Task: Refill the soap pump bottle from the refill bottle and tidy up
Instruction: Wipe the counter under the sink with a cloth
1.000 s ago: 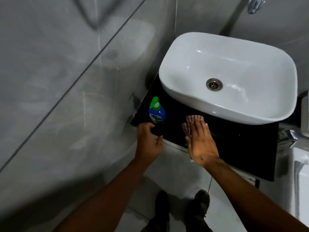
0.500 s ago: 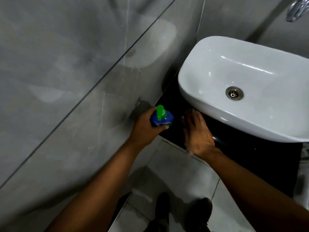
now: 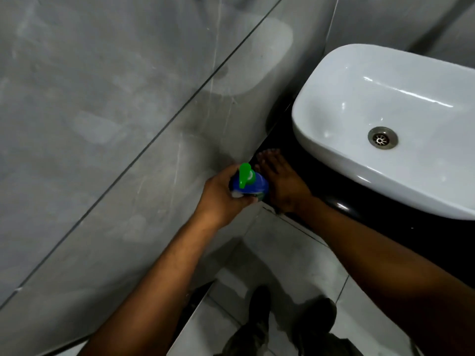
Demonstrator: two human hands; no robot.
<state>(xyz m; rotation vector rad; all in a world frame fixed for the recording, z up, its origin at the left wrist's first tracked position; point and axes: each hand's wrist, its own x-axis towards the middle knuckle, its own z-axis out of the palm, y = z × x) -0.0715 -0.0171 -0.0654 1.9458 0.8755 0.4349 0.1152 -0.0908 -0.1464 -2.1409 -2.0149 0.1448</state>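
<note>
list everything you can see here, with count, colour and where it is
soap bottle: 1, blue with a green pump top, at the counter's left front corner, held in the left hand
sink: 1, white, on the counter, upper right
drain: 1, metal, in the sink bottom
counter: 1, black, under the sink
wall: grey tiles, left and behind
floor: pale grey tiles, bottom centre
shoes: 2, dark, on the floor at bottom
left hand: 1, wrapped around the soap bottle
right hand: 1, flat, palm down on the counter beside the bottle, fingers straight
</note>
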